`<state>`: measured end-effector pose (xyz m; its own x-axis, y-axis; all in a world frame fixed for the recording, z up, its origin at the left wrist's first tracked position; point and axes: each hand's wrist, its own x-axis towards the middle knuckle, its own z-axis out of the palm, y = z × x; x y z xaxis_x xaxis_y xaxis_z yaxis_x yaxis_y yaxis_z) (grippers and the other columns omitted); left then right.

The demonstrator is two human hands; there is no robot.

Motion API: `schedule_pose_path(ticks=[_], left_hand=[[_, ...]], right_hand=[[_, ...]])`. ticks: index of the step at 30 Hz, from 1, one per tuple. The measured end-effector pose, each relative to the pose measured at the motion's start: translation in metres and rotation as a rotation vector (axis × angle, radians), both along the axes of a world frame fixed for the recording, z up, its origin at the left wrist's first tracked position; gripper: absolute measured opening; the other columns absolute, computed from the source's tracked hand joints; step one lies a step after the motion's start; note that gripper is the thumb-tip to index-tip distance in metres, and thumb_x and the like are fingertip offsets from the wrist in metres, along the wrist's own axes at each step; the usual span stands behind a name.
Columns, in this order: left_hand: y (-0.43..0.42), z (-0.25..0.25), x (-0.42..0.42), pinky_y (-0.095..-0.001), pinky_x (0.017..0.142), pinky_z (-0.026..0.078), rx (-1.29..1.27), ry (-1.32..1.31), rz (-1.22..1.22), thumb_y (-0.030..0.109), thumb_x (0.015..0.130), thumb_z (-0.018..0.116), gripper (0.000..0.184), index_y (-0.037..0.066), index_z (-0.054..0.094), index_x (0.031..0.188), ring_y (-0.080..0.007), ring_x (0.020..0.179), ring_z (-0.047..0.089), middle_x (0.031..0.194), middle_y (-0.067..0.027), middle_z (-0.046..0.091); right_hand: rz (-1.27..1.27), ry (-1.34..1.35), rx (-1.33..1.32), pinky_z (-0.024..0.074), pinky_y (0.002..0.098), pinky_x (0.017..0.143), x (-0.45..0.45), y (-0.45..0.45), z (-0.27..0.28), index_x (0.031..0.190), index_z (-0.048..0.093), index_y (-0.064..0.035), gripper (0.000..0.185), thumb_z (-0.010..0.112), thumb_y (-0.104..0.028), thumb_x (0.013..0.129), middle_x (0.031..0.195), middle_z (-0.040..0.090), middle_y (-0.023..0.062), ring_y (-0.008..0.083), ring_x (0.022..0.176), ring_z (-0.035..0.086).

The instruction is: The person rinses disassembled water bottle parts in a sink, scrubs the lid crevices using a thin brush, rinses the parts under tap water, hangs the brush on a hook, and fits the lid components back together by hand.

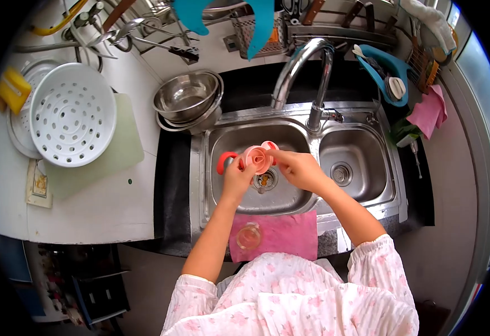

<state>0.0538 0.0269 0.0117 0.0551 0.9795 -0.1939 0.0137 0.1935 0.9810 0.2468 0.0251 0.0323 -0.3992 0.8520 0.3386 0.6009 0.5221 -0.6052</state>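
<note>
Over the large left sink basin (217, 193), my left hand (236, 178) is closed around a pink round plastic lid (258, 159) with raised rings inside. A smaller pinkish-red round part (269, 145) shows at the lid's upper right. My right hand (301, 169) has its fingers at that side, pinched against the lid's edge. A red curved piece with grey (222, 162) sticks out to the left of my left hand; whether it joins the lid is unclear. Below the hands, the drain (266, 180) holds some orange-yellow scraps.
A chrome faucet (318, 84) arches over the divider beside the small right basin (357, 151). At the front edge, a clear glass dish or lid (249, 237) rests on a pink cloth (292, 235). Metal bowls (188, 95) and a white colander (71, 117) stand left.
</note>
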Motion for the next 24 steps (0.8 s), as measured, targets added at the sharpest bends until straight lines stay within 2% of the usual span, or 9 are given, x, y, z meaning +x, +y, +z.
schedule_pose_path(ticks=[2,3,5,10,12,14,16,22,24], left_hand=[[-0.003,0.002,-0.006,-0.0202,0.049,0.036,0.06,0.002,-0.003,0.007,0.077,0.056,0.027,0.002,0.058,0.103,-0.0046,0.056,0.044,0.077,0.001,0.054],[-0.003,0.003,-0.012,-0.0207,0.054,0.042,0.099,0.021,-0.019,0.01,0.078,0.06,0.031,0.001,0.057,0.107,-0.0066,0.063,0.053,0.08,-0.0008,0.057],[-0.004,0.006,-0.015,-0.0215,0.06,0.045,0.218,0.022,-0.003,0.008,0.077,0.06,0.032,0.0,0.057,0.108,-0.0083,0.071,0.055,0.086,-0.0026,0.058],[-0.006,0.029,-0.025,-0.0259,0.079,0.047,0.43,0.082,-0.069,0.0,0.073,0.062,0.04,0.002,0.055,0.113,-0.0153,0.095,0.058,0.105,-0.0074,0.057],[-0.008,0.038,-0.026,-0.028,0.08,0.047,0.677,0.427,-0.109,-0.004,0.07,0.062,0.047,0.007,0.055,0.115,-0.0196,0.1,0.057,0.111,-0.0084,0.056],[-0.007,0.033,-0.026,-0.0293,0.081,0.047,0.757,0.505,-0.138,-0.004,0.068,0.063,0.049,0.009,0.055,0.115,-0.0213,0.1,0.056,0.113,-0.0087,0.055],[-0.008,0.029,-0.024,-0.0307,0.082,0.047,0.839,0.588,-0.162,-0.004,0.067,0.064,0.051,0.01,0.055,0.115,-0.023,0.101,0.056,0.115,-0.009,0.054],[-0.008,0.02,-0.025,-0.031,0.073,0.051,0.676,0.273,0.097,0.001,0.073,0.062,0.043,0.005,0.053,0.115,-0.0209,0.093,0.058,0.107,-0.0092,0.057],[-0.008,0.019,-0.028,-0.0257,0.065,0.052,0.135,-0.269,0.158,0.005,0.079,0.057,0.038,0.005,0.052,0.116,-0.0148,0.088,0.059,0.104,-0.0068,0.058]], right_hand=[[-0.056,0.12,-0.121,0.0475,0.0353,0.059,0.003,0.001,0.003,0.109,0.06,-0.0146,0.039,0.055,-0.002,0.073,0.08,0.064,0.008,0.0268,0.067,0.06],[-0.056,0.185,-0.164,0.0461,0.0311,0.058,0.005,0.003,-0.001,0.109,0.059,-0.0115,0.034,0.053,-0.001,0.077,0.076,0.062,0.0085,0.0214,0.063,0.057],[-0.049,0.284,-0.206,0.0443,0.0262,0.059,0.003,0.004,-0.008,0.105,0.06,-0.0049,0.022,0.051,-0.004,0.085,0.075,0.061,0.0074,0.0109,0.061,0.051],[-0.027,0.405,-0.381,0.0429,0.0234,0.063,-0.014,-0.001,-0.002,0.109,0.058,-0.0032,0.024,0.051,-0.009,0.087,0.085,0.062,0.0016,0.008,0.07,0.051],[-0.007,0.456,-0.408,0.0423,0.0224,0.065,-0.022,0.0,0.0,0.111,0.057,-0.0026,0.025,0.052,-0.01,0.087,0.088,0.061,0.0002,0.0071,0.073,0.051],[-0.013,0.529,-0.554,0.0458,0.0271,0.07,-0.029,0.003,0.003,0.111,0.057,-0.0027,0.028,0.053,-0.014,0.086,0.093,0.063,0.0072,0.0129,0.079,0.057],[-0.014,0.49,-0.521,0.0458,0.0275,0.07,-0.034,0.003,0.007,0.112,0.056,-0.0015,0.029,0.053,-0.014,0.086,0.089,0.062,0.0076,0.0126,0.078,0.056],[-0.045,0.559,-0.443,0.0437,0.0251,0.071,-0.034,0.003,0.008,0.112,0.054,-0.003,0.03,0.051,-0.016,0.085,0.084,0.058,0.0046,0.0117,0.076,0.053],[-0.059,0.833,-0.702,0.0414,0.0241,0.067,-0.035,0.007,0.005,0.113,0.053,-0.0028,0.03,0.045,-0.02,0.09,0.091,0.053,0.0008,0.0088,0.076,0.048]])
